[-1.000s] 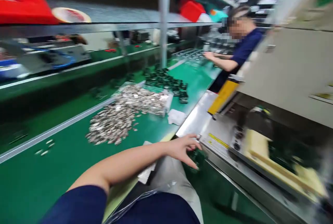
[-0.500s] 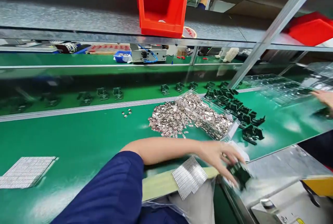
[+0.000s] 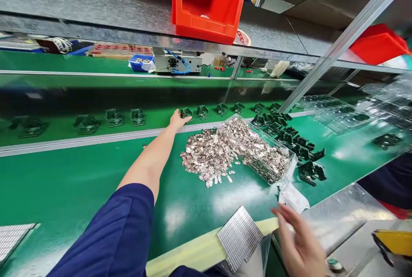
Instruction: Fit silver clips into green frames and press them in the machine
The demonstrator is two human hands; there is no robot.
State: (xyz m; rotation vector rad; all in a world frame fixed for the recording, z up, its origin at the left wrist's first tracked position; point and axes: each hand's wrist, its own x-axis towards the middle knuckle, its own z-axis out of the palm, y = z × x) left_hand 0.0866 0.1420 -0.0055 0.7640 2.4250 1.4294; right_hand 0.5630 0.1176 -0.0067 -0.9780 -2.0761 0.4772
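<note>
Left hand [image 3: 178,119] stretched far across green bench [image 3: 80,174], fingertips closing on black part [image 3: 186,113] on conveyor belt [image 3: 96,116]; whether gripped, cannot tell. Right hand [image 3: 301,242] low at near edge, fingers spread, empty, just beside grey square pad [image 3: 240,237]. Heap of small metal pieces [image 3: 212,152] between hands.

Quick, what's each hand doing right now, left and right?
Left hand: stretched out to the conveyor, fingers closing on a dark part; whether it is gripped cannot be told.
Right hand: open, fingers spread, holding nothing, near the silver grid sheet.
</note>
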